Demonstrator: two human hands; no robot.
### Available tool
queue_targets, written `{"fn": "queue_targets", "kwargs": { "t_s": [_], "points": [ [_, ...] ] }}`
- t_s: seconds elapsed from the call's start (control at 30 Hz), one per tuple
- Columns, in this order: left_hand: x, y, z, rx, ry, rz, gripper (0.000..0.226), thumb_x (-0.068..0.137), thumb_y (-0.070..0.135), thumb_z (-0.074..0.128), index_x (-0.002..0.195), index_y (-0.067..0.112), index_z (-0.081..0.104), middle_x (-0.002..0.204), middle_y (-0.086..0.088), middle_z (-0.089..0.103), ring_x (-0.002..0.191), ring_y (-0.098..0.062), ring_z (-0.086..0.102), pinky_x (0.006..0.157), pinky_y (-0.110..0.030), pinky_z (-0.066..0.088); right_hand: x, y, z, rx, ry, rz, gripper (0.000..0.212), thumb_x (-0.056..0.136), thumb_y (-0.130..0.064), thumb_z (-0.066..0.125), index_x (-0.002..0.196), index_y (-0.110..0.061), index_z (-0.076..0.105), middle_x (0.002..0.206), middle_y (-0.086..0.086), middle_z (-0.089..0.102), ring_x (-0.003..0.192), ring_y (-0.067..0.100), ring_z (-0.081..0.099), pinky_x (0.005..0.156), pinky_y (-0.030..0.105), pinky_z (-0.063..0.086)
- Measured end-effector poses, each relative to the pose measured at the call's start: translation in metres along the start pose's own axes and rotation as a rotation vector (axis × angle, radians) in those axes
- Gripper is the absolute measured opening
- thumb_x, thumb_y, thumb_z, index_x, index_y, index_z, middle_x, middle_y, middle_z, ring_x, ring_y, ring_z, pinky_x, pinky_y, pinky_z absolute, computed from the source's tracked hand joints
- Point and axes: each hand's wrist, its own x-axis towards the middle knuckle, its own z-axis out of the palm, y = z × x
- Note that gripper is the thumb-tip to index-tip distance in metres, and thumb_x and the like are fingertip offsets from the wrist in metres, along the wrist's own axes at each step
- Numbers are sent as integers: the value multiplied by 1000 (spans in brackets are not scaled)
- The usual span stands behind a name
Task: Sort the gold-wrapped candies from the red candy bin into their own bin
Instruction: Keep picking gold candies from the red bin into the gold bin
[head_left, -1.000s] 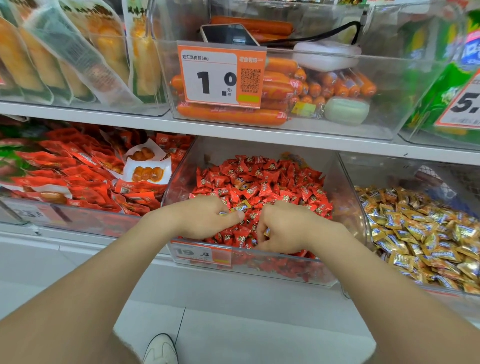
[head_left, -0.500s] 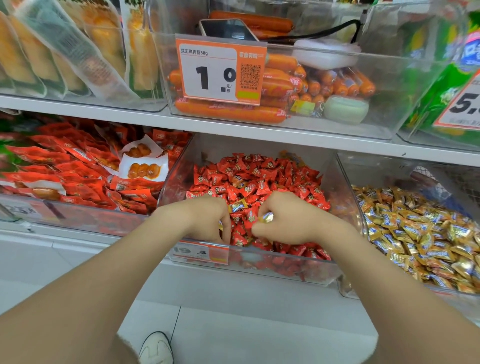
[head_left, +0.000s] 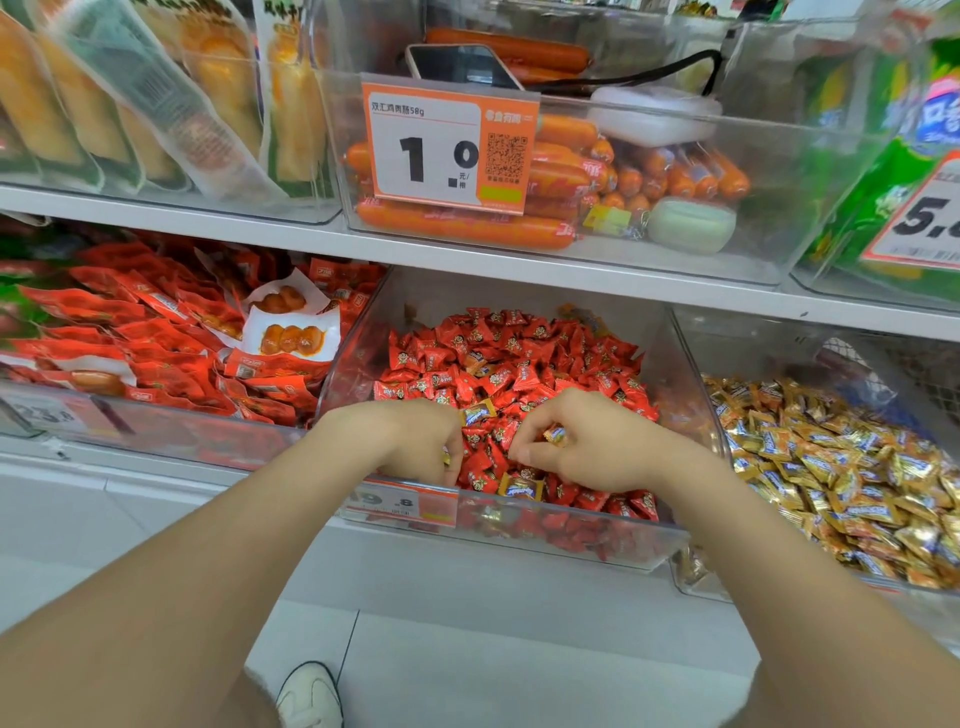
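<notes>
The clear red candy bin (head_left: 358, 358) holds a heap of red-wrapped candies (head_left: 514, 358). Both my hands are in its front part. My right hand (head_left: 597, 452) pinches a gold-wrapped candy (head_left: 555, 434) between thumb and fingers. My left hand (head_left: 410, 441) has its fingers curled down into the heap, and a sliver of gold wrapper (head_left: 445, 457) shows at its fingertips. Two more gold candies lie loose among the red: one (head_left: 479, 413) between my hands, another (head_left: 521, 488) by the front wall. To the right stands the gold candy bin (head_left: 691, 358), full of gold candies (head_left: 841, 467).
A bin of red snack packets (head_left: 156, 353) sits to the left. The shelf above (head_left: 519, 270) carries a bin of orange sausages (head_left: 467, 228) with a price tag (head_left: 449, 150), a phone (head_left: 462, 65) and a cable. Price label (head_left: 400, 501) on the red bin's front. My shoe (head_left: 309, 696) on the floor.
My hands have drawn slightly apart inside the red bin. The right hand lifted its pinched gold candy a little, and a gold candy by the front wall is uncovered.
</notes>
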Motion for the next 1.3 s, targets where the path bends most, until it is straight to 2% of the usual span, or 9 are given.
{"fn": "queue_targets", "kwargs": {
  "t_s": [0.07, 0.17, 0.43, 0.6, 0.73, 0.93, 1.07, 1.17, 1.3],
  "points": [
    [-3, -3, -2, -78, 42, 16, 17, 92, 12, 67, 88, 24, 78, 90, 17, 70, 86, -12, 69, 79, -31, 60, -2, -4, -3, 3, 1, -16, 37, 100, -53, 65, 81, -23, 78, 63, -21, 67, 58, -5, 59, 62, 14, 43],
    [-10, -4, -8, -245, 146, 59, 10, 98, 21, 72, 93, 13, 75, 60, 23, 62, 52, 6, 56, 48, -9, 38, 0, -6, -1, -73, 25, -5, 70, 98, -71, 52, 68, -10, 70, 52, 0, 55, 46, 7, 46, 59, 31, 46],
    [-24, -3, -11, -434, 249, 70, 18, 101, 34, 64, 93, 17, 64, 58, 7, 48, 47, -13, 40, 45, -25, 38, 12, -1, 10, -167, -32, -71, 13, 98, -38, 71, 96, -29, 80, 77, -12, 73, 75, 3, 66, 75, 30, 56],
    [-28, 0, -15, -491, 287, 70, 12, 97, 23, 63, 91, 14, 58, 64, 3, 49, 47, -12, 42, 45, -20, 40, 21, -7, 21, -406, -128, -73, 18, 88, -38, 77, 104, -30, 81, 99, -14, 74, 96, 12, 66, 83, 39, 60],
    [-31, -1, -13, -574, 242, 104, 5, 95, 16, 56, 98, 11, 55, 65, 0, 42, 55, -20, 32, 46, -29, 31, 24, -7, 16, -344, -131, -39, 20, 87, -40, 75, 80, -21, 77, 80, -8, 75, 79, 15, 68, 75, 36, 59],
    [-30, -3, -13, -494, 200, 41, 26, 102, 30, 46, 93, 21, 68, 61, 9, 49, 50, -11, 40, 49, -29, 42, 15, -4, 0, -203, -92, 25, 48, 95, -49, 42, 63, -13, 41, 60, 4, 35, 58, 22, 33, 57, 42, 34],
    [-25, 2, -9, -504, 143, 38, 44, 98, 48, 50, 73, 13, 54, 67, -3, 44, 56, -19, 32, 53, -31, 32, 13, -4, 3, -193, -96, -18, 55, 109, -46, 44, 70, -12, 62, 54, -5, 61, 49, 14, 52, 60, 37, 52],
    [-22, 10, -10, -518, 183, 61, 65, 101, 65, 51, 69, 9, 44, 62, -4, 32, 49, -20, 23, 45, -26, 24, 11, -5, 5, -130, -137, -44, 26, 109, -28, 52, 100, -23, 77, 74, -8, 77, 54, 0, 59, 58, 20, 47],
    [-9, 13, -5, -466, 227, 101, 52, 100, 53, 63, 65, 14, 65, 55, -2, 49, 48, -20, 42, 50, -30, 37, 10, 2, 4, -104, -153, -40, 19, 106, -27, 59, 102, -25, 78, 72, -6, 73, 59, 1, 58, 60, 22, 48]
  ]
}}
